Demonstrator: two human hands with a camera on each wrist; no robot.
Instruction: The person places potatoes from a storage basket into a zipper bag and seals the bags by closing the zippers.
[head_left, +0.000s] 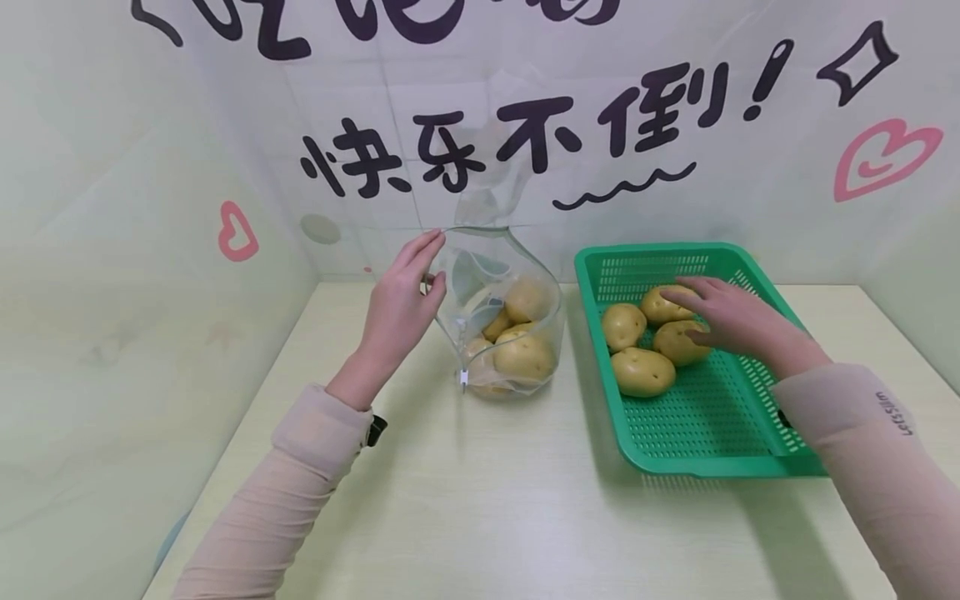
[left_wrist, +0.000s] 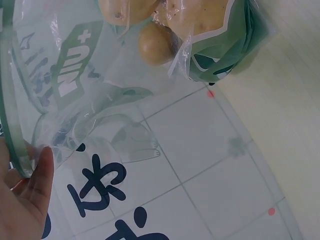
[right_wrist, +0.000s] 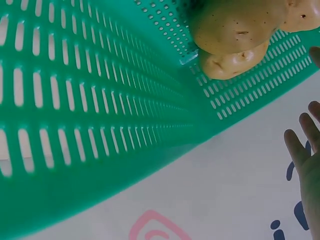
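Observation:
My left hand (head_left: 405, 296) pinches the top edge of a clear zip bag (head_left: 487, 242) and holds its mouth wide. The left wrist view shows the fingers and thumb on the green seal strip (left_wrist: 15, 150). Several potatoes (head_left: 525, 353) lie at the bottom of the bag, which stands on the table with a white slider (head_left: 464, 377) at its near edge. Over the green basket (head_left: 637, 458) hovers my right hand (head_left: 727, 317), its fingers spread and holding nothing. Below and beside it, several potatoes (head_left: 642, 372) lie in the basket's left part.
The basket stands right of the bag on a pale table (head_left: 480, 517). A white sheet (head_left: 450, 92) with black characters and pink hearts hangs behind, and a pale side wall (head_left: 135, 317) closes off the left.

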